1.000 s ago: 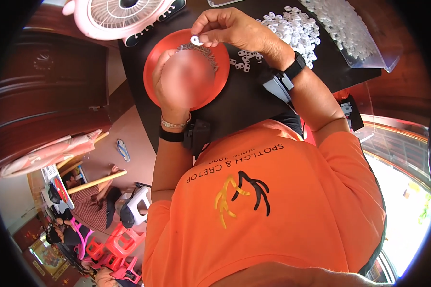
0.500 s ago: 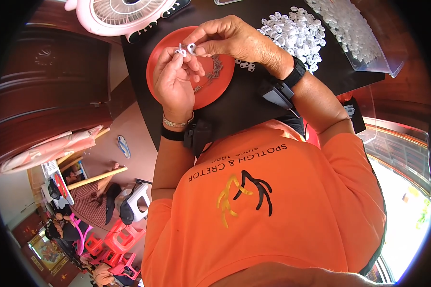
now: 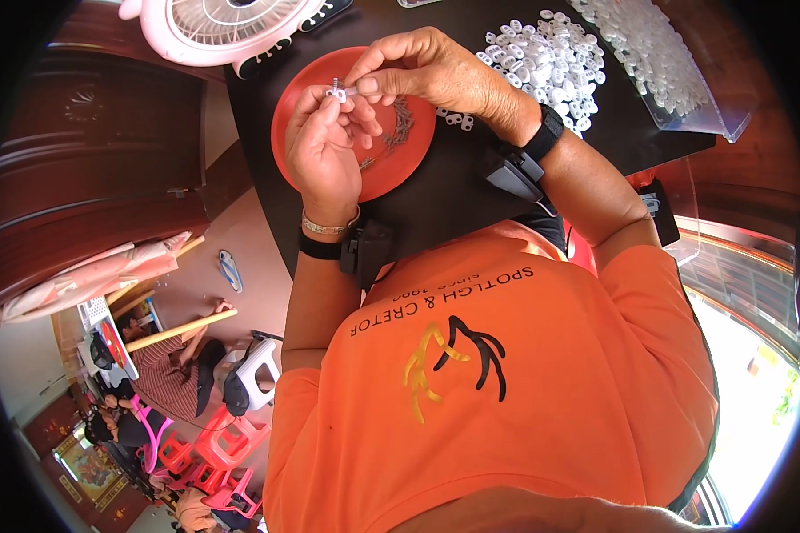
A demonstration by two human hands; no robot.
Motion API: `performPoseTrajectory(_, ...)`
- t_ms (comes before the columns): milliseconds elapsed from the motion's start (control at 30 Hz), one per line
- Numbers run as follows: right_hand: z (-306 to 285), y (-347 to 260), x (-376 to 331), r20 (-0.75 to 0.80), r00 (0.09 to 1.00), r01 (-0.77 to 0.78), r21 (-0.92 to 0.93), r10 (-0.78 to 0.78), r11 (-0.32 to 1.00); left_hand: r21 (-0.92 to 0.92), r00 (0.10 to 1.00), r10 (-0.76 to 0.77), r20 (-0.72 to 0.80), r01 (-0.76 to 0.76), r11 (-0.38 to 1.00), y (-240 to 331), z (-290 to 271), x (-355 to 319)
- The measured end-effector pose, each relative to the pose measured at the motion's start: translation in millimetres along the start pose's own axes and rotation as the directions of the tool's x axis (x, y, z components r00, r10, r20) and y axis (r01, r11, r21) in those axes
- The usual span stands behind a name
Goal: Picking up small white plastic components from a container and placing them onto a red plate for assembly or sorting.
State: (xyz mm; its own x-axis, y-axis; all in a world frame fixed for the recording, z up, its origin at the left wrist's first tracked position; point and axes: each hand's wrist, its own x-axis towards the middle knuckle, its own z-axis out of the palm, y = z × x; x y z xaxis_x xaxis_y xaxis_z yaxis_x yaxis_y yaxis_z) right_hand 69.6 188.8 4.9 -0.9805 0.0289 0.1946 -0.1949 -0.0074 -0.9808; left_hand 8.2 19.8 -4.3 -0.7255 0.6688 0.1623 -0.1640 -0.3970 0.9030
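Over a round red plate [image 3: 298, 115] my two hands meet on one small white plastic part [image 3: 336, 91]. My left hand [image 3: 324, 155] pinches it from below with thumb and fingertips. My right hand [image 3: 422, 71] comes in from the right and grips the same part between thumb and forefinger. A small heap of thin dark metal springs [image 3: 398, 129] lies on the plate under my right hand. Each wrist carries a dark strapped device.
A pile of white plastic parts [image 3: 547, 58] lies on the black table [image 3: 453, 191] right of the plate. A clear bag [image 3: 662, 62] of more white parts sits at the far right. A pink fan [image 3: 222, 27] stands at the table's far left. Other people sit below left.
My left hand has turned from covering the plate to a pinch on the white part. The springs on the plate now show. My right hand stays on the part.
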Motion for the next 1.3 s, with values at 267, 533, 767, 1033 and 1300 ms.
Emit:
performPoseTrajectory(267, 0.3, -4.3, -1.8, 0.131, 0.991, 0.012, 0.062, -0.020, 0.998, -0.004, 1.000, -0.011, 0.018, 0.011, 1.000, -3.5, -1.1, 1.1)
performPoseTrajectory(533, -7.5, -1.1, 1.1, 0.014, 0.996, -0.086, -0.060, 0.087, 0.995, 0.020, 1.000, 0.004, -0.016, -0.004, 1.000, -3.4, 0.7, 0.9)
performPoseTrajectory(767, -4.4, 3.8, 3.2, -0.195, 0.974, -0.080, 0.168, 0.112, 0.983, 0.121, 0.984, -0.080, -0.158, 0.100, 0.988, -4.4, 1.4, -0.5)
performPoseTrajectory(1033, 6.3, 8.1, 3.1, -0.174, 0.976, -0.103, 0.142, 0.128, 0.984, 0.150, 0.992, -0.053, -0.116, 0.070, 0.986, -4.2, 4.0, -0.4)
performPoseTrajectory(1300, 0.9, 2.9, 1.7, -0.077, 0.992, -0.093, 0.097, 0.100, 0.991, 0.110, 0.993, -0.001, -0.119, 0.015, 0.994, -3.1, 3.6, -0.5)
